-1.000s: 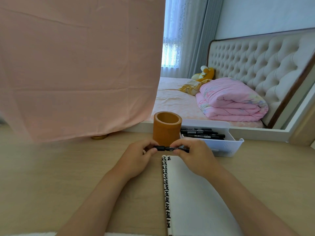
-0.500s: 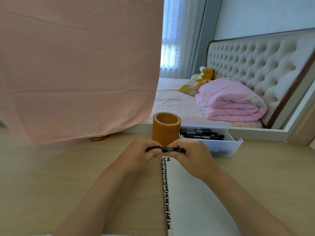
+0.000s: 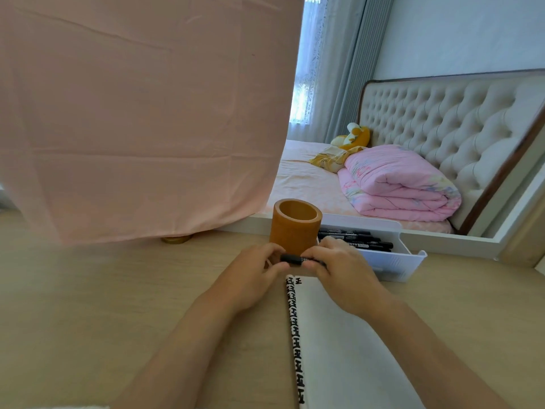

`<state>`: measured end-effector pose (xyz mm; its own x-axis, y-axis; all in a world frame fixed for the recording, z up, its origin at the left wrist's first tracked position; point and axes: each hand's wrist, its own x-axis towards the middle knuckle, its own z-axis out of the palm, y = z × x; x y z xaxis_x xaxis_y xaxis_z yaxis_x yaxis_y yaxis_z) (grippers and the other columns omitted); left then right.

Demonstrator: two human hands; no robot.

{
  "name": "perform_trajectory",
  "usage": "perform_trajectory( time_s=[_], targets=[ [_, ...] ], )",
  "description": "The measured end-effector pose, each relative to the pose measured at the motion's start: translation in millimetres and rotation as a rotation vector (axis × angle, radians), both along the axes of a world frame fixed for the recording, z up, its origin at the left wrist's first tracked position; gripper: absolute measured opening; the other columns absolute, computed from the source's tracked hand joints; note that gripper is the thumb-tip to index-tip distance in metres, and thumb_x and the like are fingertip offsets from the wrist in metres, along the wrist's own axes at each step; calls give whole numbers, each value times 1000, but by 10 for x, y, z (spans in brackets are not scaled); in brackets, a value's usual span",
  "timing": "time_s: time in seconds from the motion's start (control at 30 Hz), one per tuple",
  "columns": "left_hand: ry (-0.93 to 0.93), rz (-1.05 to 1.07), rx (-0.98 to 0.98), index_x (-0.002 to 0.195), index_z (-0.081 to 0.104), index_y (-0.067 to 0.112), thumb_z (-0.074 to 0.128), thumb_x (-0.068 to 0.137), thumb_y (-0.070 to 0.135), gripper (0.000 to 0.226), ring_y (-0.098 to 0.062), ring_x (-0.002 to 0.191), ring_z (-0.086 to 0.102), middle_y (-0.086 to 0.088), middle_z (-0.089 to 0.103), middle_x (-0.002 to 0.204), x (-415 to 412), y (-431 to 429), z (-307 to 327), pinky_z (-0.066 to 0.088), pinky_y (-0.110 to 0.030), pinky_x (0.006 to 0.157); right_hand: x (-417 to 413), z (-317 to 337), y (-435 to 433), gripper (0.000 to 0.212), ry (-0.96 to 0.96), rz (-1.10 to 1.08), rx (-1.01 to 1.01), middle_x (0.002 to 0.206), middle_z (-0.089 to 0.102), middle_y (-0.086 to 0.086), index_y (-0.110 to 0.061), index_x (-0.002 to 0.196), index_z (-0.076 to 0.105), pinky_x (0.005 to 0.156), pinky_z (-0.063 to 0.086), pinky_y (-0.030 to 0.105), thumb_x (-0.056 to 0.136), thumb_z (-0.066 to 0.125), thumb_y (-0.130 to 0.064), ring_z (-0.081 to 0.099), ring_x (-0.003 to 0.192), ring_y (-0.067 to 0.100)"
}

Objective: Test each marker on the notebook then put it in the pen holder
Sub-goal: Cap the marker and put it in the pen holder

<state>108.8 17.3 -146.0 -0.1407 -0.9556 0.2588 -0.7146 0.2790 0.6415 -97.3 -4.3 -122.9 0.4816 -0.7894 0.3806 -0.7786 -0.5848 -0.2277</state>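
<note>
Hands now sit closer, w/ left hand [image 3: 253, 274] & right hand [image 3: 343, 274] both pinching the thin black marker [image 3: 292, 259]; a hard tug could slip & ink the white spiral notebook [image 3: 339, 335].

Saw only a short black stretch of the marker [image 3: 290, 259] between the left hand [image 3: 253, 276] and the right hand [image 3: 343, 274]. Could not read the print on the markers [image 3: 356, 240] in the white tray [image 3: 392, 262]. Lost the notebook [image 3: 339, 335] at the bottom edge.
</note>
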Motion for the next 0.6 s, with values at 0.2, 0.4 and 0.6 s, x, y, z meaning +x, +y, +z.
perform_trajectory(
  time_s=[0.2, 0.4, 0.6],
  targets=[
    [-94, 19, 47, 133, 48, 41, 47, 87, 69, 54, -7, 119, 39, 15, 51, 126, 4, -6, -142, 36, -35, 105, 165, 484, -124, 10, -465, -99, 106, 95, 66, -6, -28, 104, 64, 73, 45, 24, 101, 54, -30, 59, 88, 11],
    [-256, -63, 78, 133, 47, 46, 57, 72, 77, 69, -11, 125, 29, 13, 42, 134, -106, 36, -159, 26, -34, 104, 483, 958, -492, 19, -621, -82, 6, 101, 68, -5, -17, 116, 66, 71, 45, 11, 100, 57, -22, 64, 81, 9],
    [-195, -64, 72, 129, 48, 43, 60, 72, 71, 64, -10, 118, 32, 14, 45, 123, -128, 38, -186, 29, -33, 102, 549, 813, -800, 23, 21, -205, 137, 99, 71, -6, -26, 110, 69, 86, 54, 37, 91, 64, -39, 64, 91, 15]
  ],
)
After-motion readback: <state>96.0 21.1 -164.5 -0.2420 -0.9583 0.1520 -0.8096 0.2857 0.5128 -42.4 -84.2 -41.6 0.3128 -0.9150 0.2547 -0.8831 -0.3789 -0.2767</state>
